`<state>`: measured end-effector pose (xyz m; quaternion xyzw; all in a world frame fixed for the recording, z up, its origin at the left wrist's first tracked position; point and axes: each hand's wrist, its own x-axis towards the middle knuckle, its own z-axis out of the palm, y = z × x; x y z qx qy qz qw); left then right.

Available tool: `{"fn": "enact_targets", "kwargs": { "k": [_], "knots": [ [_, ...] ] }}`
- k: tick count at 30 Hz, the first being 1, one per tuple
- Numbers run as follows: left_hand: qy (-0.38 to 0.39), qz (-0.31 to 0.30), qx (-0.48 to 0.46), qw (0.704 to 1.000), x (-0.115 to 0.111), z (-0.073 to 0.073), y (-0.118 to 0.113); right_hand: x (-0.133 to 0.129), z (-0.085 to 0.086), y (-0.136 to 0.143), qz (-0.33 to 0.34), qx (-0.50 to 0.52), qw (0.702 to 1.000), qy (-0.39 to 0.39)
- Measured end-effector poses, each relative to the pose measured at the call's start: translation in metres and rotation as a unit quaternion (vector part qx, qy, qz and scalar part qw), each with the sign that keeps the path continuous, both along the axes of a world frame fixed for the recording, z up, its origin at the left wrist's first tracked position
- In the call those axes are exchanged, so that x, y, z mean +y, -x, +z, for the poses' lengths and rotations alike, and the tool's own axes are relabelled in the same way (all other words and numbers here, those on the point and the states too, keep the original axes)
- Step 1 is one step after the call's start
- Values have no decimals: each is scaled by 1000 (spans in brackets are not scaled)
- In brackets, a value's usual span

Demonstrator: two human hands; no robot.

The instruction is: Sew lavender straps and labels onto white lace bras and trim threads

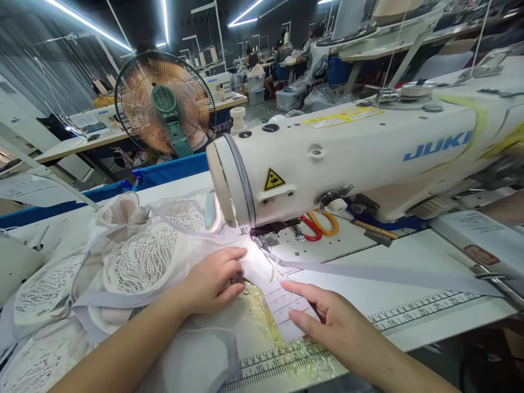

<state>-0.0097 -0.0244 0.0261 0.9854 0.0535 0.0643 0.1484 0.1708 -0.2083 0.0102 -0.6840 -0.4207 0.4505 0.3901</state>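
Observation:
A white lace bra (141,259) lies bunched to the left of the sewing machine's needle area, with one wing running under the presser foot (266,240). My left hand (216,275) rests on this fabric just in front of the foot, thumb and fingers apart. Between thumb and fingers, my right hand (327,316) pinches the bra's hook-and-eye end (289,308), a pale panel with rows of small loops. A lilac-grey elastic strip (380,273) stretches from the foot to a metal guide at the right. The needle itself is hidden.
The white JUKI machine head (339,158) spans the right side above the table. Red- and orange-handled scissors (317,226) lie beneath it. A printed ruler (262,365) runs along the front edge. More lace pieces (49,289) lie left. Behind stands a large fan (164,101).

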Motion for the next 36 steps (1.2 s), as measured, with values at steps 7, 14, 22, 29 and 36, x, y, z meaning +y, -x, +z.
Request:
{"fn": "enact_targets", "kwargs": {
  "k": [7, 14, 22, 29, 36],
  "knots": [
    [-51, -52, -36, 997, 3, -3, -24, 0, -4, -2, -45, 125, 991, -2],
    [-64, -71, -26, 995, 7, -3, -24, 4, 3, 2, -53, 153, 986, 44],
    [-85, -76, -15, 993, 17, -2, -25, 9, -4, -6, 5, 94, 994, 50],
    [-176, -67, -23, 982, 19, 9, -31, 20, -1, -3, 23, 52, 998, 25],
    [-189, 22, 53, 980, -26, 20, -30, 28, 11, -1, 33, 62, 997, 28]
  ]
}}
